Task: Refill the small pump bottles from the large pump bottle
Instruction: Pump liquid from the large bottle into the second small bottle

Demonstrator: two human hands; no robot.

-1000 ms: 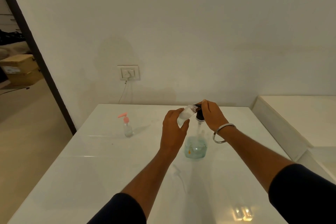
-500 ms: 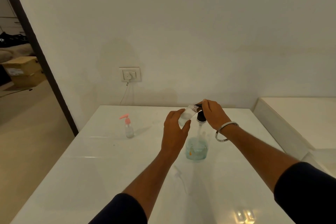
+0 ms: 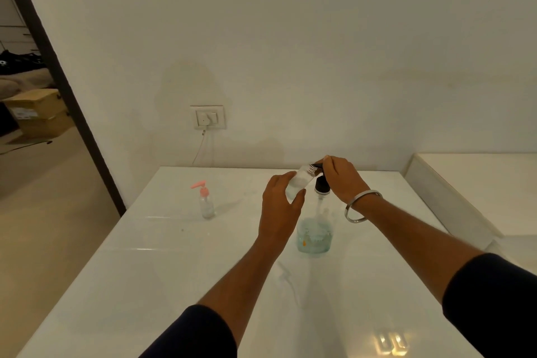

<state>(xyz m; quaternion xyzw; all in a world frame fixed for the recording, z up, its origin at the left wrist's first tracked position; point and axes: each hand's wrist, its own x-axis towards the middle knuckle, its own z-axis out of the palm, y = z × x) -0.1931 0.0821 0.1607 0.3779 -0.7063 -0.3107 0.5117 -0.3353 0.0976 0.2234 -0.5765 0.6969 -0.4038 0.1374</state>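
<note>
The large clear pump bottle (image 3: 314, 237) stands on the white table (image 3: 151, 285), holding a little bluish liquid at its bottom. Its black pump head (image 3: 321, 185) is under my right hand (image 3: 343, 180), whose fingers curl over the spout. My left hand (image 3: 280, 212) holds a small clear bottle (image 3: 299, 182) with no cap, tilted so its threaded mouth sits at the black spout. A second small bottle with a pink pump (image 3: 205, 200) stands upright to the left, apart from both hands.
A white pump cap with its tube (image 3: 287, 276) lies on the table in front of the large bottle. A wall socket (image 3: 207, 117) with a cable is behind the table. A raised white ledge (image 3: 453, 197) borders the right side. The table's left edge drops to the floor.
Both hands and the bottles have stayed in nearly the same pose. The view has shifted slightly; the right hand stays on the pump head.
</note>
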